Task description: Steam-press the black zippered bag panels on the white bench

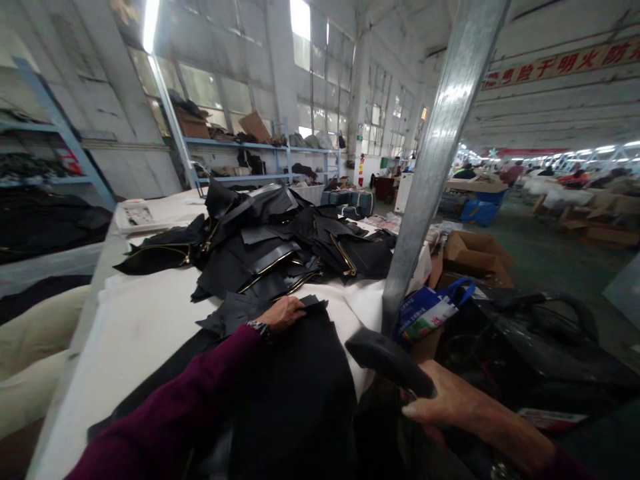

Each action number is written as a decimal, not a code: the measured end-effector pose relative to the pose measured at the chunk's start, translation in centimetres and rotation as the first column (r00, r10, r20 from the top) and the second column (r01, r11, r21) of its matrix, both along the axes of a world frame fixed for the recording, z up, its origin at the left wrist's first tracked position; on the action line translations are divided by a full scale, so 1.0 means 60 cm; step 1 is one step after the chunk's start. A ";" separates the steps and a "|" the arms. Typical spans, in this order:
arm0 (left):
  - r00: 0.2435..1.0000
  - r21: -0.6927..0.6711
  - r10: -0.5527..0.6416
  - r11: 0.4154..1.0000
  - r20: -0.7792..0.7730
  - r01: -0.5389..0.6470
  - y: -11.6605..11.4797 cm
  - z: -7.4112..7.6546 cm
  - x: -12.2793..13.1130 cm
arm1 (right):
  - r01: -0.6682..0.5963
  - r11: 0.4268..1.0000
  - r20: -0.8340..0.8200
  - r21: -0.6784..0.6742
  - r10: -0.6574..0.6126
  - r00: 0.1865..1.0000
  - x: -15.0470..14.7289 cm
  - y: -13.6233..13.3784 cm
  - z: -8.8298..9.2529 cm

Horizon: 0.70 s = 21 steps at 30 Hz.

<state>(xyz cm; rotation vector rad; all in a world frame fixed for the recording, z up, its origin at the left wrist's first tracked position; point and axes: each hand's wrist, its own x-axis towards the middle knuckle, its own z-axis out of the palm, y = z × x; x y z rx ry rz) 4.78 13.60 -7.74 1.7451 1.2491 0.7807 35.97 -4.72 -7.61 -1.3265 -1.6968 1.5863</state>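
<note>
My left hand (284,313), in a maroon sleeve, lies with its fingers pressed on the far edge of a black fabric piece (295,380) spread on the white-covered table (145,327). Beyond it sits a heap of black fabric pieces with gold zippers (280,250). My right hand (450,403) is closed round a black handle (390,363) at the table's right edge; what the handle belongs to is hidden.
A slanted metal post (435,153) rises at the table's right side. Beside it stand a blue-and-white bag (430,310), open cardboard boxes (475,257) and black plastic bags (540,347). Blue shelving (260,150) lines the back wall. People work far off at right.
</note>
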 end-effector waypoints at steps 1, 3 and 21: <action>0.999 -0.053 -0.035 0.998 0.003 0.035 0.002 0.011 -0.008 | -0.009 1.000 0.000 0.005 0.009 1.000 0.000 0.002 0.005; 0.994 -0.164 -0.110 0.980 0.013 0.110 -0.002 0.036 -0.024 | -0.022 1.000 0.001 0.016 0.022 1.000 -0.004 0.005 0.018; 0.941 -0.377 0.010 0.917 0.339 0.126 -0.154 0.142 -0.036 | -0.129 0.976 0.001 0.174 0.131 0.991 -0.114 -0.006 0.138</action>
